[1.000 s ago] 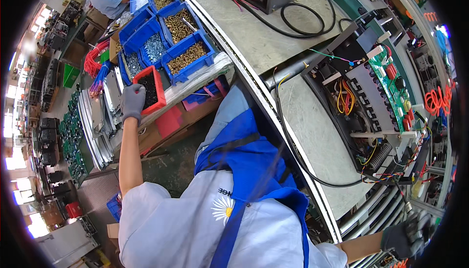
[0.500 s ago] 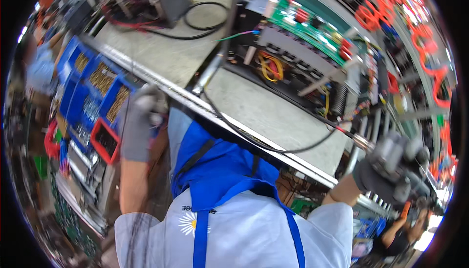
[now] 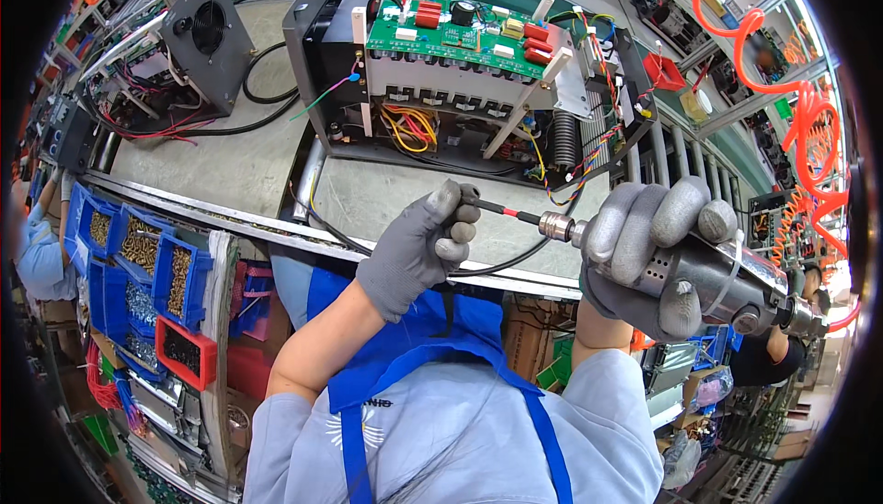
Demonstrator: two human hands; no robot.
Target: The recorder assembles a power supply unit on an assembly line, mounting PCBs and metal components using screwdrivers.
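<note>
In my right hand [image 3: 639, 237], gloved in grey, is a dark pneumatic screwdriver [image 3: 750, 279], its fingers wrapped round the body. The tool lies almost level, and its long bit [image 3: 520, 215] with a red band points left. My left hand [image 3: 409, 251], also gloved, pinches at the bit's tip with thumb and fingers. Whatever small piece sits between those fingertips is too small to name. Beyond both hands stands an open black metal chassis [image 3: 317, 72] with a green circuit board [image 3: 441, 40] on top and yellow wires inside.
Blue bins [image 3: 189, 279] of screws and a red bin [image 3: 204, 357] of dark ones stand at the left. A second unit with a fan [image 3: 210, 30] sits at the far left of the bench. A black cable [image 3: 524, 257] crosses the front; orange coiled hoses [image 3: 754, 53] hang right.
My left hand has come from beside the bins to the bit's tip. The screwdriver has moved left and inward in my right hand. The view has turned, and the chassis now appears further left.
</note>
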